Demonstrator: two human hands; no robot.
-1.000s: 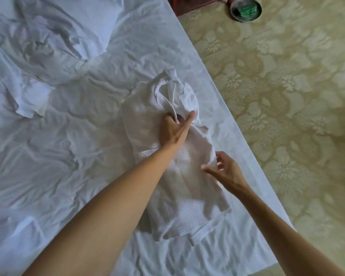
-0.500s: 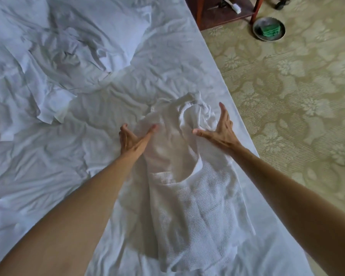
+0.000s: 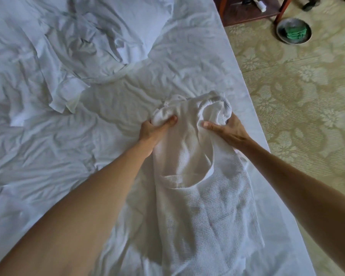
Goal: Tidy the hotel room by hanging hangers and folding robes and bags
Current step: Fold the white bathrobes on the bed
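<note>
A white waffle-weave robe [image 3: 205,206] lies in a long folded strip near the right edge of the bed [image 3: 100,136]. My left hand [image 3: 153,130] grips the bunched far end of the robe on its left side, thumb on top and fingers tucked under. My right hand [image 3: 225,130] holds the same far end on its right side, thumb across the cloth and fingers behind the rolled collar. The near end of the robe rests flat on the sheet between my forearms.
A pillow [image 3: 116,36] and crumpled white linen [image 3: 48,80] lie at the head of the bed to the left. Patterned carpet [image 3: 307,108] runs along the bed's right edge. A wooden table [image 3: 247,12] and a round dish with green cloth [image 3: 293,31] stand at the top right.
Both hands were spread open at the sides of the robe's far end half a second ago; now they have closed on it. A second ago the left hand pressed the middle of the robe.
</note>
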